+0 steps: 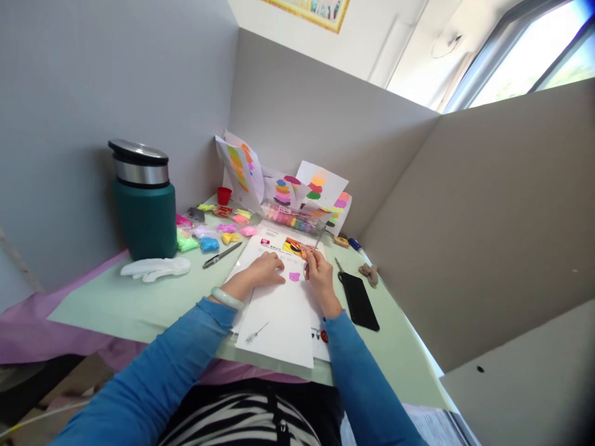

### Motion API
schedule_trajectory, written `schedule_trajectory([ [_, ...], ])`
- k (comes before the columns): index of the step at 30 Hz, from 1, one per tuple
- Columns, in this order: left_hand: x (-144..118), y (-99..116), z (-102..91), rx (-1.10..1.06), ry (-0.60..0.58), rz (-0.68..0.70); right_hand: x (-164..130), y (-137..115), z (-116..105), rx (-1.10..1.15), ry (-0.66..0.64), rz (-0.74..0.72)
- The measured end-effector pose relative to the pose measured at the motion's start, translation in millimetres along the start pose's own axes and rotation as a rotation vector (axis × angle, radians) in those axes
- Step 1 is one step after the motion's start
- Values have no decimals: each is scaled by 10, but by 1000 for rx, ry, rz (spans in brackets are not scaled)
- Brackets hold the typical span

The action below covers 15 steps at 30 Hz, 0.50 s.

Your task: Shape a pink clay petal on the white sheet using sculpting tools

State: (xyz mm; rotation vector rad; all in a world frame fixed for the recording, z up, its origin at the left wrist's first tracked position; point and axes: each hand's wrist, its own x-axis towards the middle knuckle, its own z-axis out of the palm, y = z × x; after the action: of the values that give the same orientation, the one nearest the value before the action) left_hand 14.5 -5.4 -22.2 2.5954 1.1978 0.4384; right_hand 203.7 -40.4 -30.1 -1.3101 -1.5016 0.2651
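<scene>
Grey partitions (pixel 302 93) enclose a pale green tabletop (pixel 400 365) that fills the middle of the frame, with a window (pixel 525 56) at the upper right. At the centre, a white sheet of paper (pixel 283 322) lies over printed pages, bearing a small purple patch (pixel 294 277) between the person's two hands and a little grey drawing (pixel 255 334) near its lower left corner. On the left side of the patch, the left hand (pixel 267 270) rests on the paper, fingers loosely spread, gripping nothing. On its right side, the right hand (pixel 319 274) pinches a slim metallic tool (pixel 320 236), too small to identify. Left of centre are colourful packets (pixel 210 244), a pen (pixel 222 254), a white glove (pixel 155 268) and a green flask (pixel 145 217). Painted papers (pixel 320 184) lean at the upper centre; a black flat object (pixel 359 300) lies right of centre.
</scene>
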Motion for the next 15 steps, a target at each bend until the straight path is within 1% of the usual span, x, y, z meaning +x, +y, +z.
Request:
schedule_trajectory([
  [7,18,-11,18,12,8,5,18,43,124,-118,-110,-82],
  [11,29,-27,33,14,11,13,38,12,185,-184,-129,-163],
  [15,19,-19,24,21,15,9,22,-41,204,-217,-207,-228],
])
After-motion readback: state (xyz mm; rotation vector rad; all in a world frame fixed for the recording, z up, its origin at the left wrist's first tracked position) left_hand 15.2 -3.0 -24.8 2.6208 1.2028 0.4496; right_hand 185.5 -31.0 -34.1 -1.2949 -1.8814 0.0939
